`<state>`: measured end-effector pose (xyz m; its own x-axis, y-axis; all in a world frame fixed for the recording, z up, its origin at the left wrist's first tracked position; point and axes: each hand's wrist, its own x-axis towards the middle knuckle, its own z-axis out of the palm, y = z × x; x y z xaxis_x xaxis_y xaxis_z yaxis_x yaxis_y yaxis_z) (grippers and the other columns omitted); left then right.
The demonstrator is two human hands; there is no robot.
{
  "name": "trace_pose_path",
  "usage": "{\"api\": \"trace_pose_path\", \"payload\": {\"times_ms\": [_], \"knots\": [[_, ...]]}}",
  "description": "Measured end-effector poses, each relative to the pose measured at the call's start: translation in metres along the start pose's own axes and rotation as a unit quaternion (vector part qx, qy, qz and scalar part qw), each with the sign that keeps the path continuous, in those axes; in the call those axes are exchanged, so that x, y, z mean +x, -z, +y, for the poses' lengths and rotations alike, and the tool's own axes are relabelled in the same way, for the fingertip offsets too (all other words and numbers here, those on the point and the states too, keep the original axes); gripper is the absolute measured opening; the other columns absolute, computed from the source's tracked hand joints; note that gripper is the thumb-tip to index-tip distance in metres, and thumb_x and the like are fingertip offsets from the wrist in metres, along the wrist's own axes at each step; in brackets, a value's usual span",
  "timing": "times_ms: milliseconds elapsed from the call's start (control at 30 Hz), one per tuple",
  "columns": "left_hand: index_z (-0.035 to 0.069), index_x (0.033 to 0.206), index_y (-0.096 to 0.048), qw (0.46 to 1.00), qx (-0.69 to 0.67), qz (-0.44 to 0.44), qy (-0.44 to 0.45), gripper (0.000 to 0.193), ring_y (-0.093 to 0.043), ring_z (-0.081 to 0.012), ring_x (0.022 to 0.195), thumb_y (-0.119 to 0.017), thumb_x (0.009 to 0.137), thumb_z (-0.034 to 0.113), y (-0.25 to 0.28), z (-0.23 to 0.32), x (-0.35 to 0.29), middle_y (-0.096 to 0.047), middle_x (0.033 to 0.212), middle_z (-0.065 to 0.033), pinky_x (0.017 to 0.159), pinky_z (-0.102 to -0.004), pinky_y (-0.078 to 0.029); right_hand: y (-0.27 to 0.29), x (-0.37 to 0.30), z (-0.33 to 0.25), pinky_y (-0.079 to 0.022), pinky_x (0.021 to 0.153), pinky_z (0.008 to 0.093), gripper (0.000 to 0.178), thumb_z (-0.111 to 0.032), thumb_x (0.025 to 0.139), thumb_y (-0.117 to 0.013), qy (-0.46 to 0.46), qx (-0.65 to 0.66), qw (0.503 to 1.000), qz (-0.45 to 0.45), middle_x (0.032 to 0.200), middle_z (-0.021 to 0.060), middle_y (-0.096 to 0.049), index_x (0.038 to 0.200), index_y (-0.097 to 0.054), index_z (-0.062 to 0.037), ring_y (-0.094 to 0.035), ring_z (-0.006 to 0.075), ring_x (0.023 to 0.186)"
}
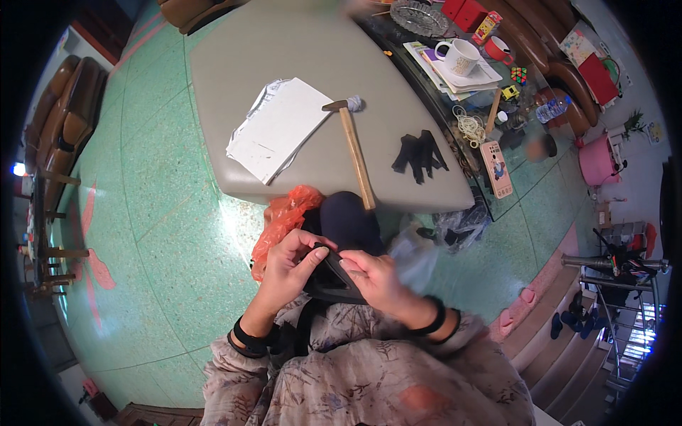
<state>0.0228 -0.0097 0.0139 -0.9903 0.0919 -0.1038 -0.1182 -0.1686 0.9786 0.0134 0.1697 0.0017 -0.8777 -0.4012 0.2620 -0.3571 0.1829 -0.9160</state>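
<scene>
It is bright here. A shiny white patch point(239, 221) glares on the green floor point(156, 234) by the worktop point(249, 57). A white light point(19, 169) glows at the far left. The right hand point(378, 284) looks a little blurry. Lines bend near the dark, round edges.

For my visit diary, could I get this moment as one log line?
left hand: holding black item | right hand: holding same item | bench: hammer, white block, black strips | near left hand: orange bag

1 hammer point(356, 156) on bench point(256, 53) btwn slab point(284, 128) at L & strips point(405, 153) at R.
</scene>
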Motion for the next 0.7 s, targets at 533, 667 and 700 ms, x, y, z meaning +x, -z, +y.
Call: {"api": "trace_pose_path", "payload": {"times_ms": [533,667,700], "knots": [[-0.002,0.104,-0.063,0.973,0.192,-0.104,0.077,0.023,-0.06,-0.0099,0.081,-0.064,0.082,0.002,0.016,0.015,0.009,-0.065,0.089,-0.0051,0.07,-0.0231,-0.05,0.017,0.021,0.006,-0.044,0.045,0.0314,0.014,-0.007,0.077,-0.064,0.15,-0.181,0.966,-0.106,0.057,0.006,-0.054,0.076,-0.051,-0.0044,-0.059,0.0221,0.051],[-0.001,0.104,-0.063,0.984,0.15,-0.084,0.054,0.025,-0.061,-0.0125,0.088,-0.066,0.08,-0.001,0.014,0.016,0.005,-0.065,0.094,-0.0064,0.077,-0.0259,-0.052,0.02,0.02,0.004,-0.044,0.045,0.0308,0.011,-0.004,0.075,-0.063,0.206,-0.229,0.946,-0.102,0.057,0.0045,-0.053,0.08,-0.053,-0.0011,-0.057,0.0202,0.05],[-0.001,0.104,-0.063,0.985,0.142,-0.086,0.046,0.024,-0.062,-0.0129,0.089,-0.066,0.08,-0.002,0.015,0.014,0.005,-0.065,0.094,-0.0066,0.077,-0.0261,-0.052,0.022,0.021,0.003,-0.044,0.045,0.0309,0.012,-0.003,0.074,-0.062,0.216,-0.234,0.942,-0.102,0.057,0.0043,-0.053,0.082,-0.054,-0.0001,-0.057,0.0199,0.05]]}}
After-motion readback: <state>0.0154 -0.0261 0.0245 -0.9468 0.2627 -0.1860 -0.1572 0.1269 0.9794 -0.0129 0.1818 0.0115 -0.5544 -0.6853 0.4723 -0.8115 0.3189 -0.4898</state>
